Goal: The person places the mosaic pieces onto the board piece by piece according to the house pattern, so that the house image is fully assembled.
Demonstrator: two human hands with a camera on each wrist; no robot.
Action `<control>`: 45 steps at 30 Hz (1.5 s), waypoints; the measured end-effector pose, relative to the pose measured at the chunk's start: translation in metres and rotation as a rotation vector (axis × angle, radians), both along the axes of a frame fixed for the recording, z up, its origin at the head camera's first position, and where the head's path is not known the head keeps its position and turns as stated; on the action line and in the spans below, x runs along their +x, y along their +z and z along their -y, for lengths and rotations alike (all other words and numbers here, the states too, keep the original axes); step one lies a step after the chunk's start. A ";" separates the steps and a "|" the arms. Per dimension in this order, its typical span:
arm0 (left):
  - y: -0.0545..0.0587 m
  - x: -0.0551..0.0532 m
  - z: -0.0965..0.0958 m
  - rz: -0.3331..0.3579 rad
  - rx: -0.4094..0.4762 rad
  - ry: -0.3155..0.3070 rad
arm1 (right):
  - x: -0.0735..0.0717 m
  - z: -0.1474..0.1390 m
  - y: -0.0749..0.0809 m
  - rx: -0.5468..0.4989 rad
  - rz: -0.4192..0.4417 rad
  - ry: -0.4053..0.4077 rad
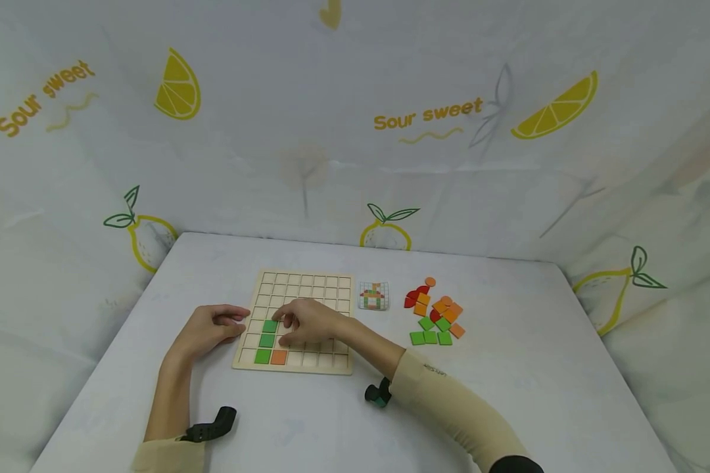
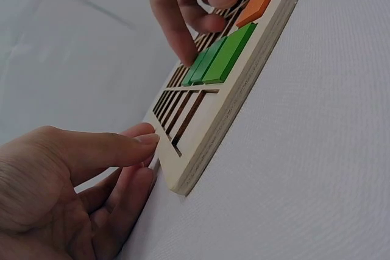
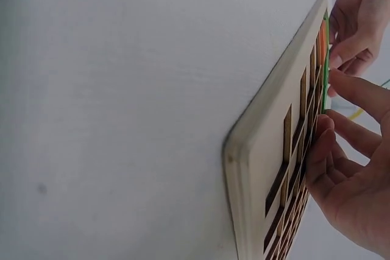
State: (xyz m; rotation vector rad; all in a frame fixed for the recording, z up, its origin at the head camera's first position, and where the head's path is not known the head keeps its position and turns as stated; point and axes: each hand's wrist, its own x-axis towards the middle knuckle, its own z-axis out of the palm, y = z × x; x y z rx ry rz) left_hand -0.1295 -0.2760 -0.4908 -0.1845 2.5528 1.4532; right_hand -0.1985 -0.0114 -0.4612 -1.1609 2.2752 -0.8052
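Closest to the camera is a tan sleeve (image 1: 461, 407) on a person's right arm, and another sleeve (image 1: 168, 455) covers part of the left arm. Behind everything hangs a big white cloth (image 1: 260, 177) with yellow lemons (image 1: 179, 92) and the words "Sour sweet" (image 1: 428, 114) on it. In front of the cloth is a wide white table (image 1: 307, 433). The flat wooden board (image 1: 325, 370) lies on the table, a bit left of the middle, and it is marked off into lots of little squares. The right hand (image 1: 310, 320) reaches over the board with its fingers bent and its thumb apart from them. One fingertip touches the farthest of three green tiles (image 1: 267, 341), and no piece shows between finger and thumb. The left hand (image 1: 210, 328) is at the board's left side, with its thumb touching the edge and its other fingers loosely bent. There is a black gadget (image 1: 213, 426) on the left wrist. Just right of the board is a small card (image 1: 373, 304) with a picture made of colored squares. Farther right lies a messy bunch of loose pieces, with orange pieces (image 1: 457, 330), red pieces (image 1: 411, 301) and green squares (image 1: 430, 337). The three green tiles sit in a row in the second line of squares from the left, and an orange tile (image 1: 279, 357) sits right beside the nearest one.
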 end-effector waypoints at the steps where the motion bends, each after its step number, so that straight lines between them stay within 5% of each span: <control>1: 0.000 0.000 0.000 0.001 -0.001 0.000 | 0.000 0.000 0.000 0.005 0.002 0.000; 20: -0.001 -0.001 -0.002 0.014 -0.007 0.014 | -0.009 -0.032 0.008 -0.052 0.071 -0.019; 35: -0.001 0.000 0.000 0.005 0.002 -0.005 | -0.030 -0.127 0.031 -0.120 0.102 -0.218; 45: 0.001 0.000 -0.001 0.011 0.007 -0.004 | -0.029 -0.199 0.021 -0.117 0.087 -0.342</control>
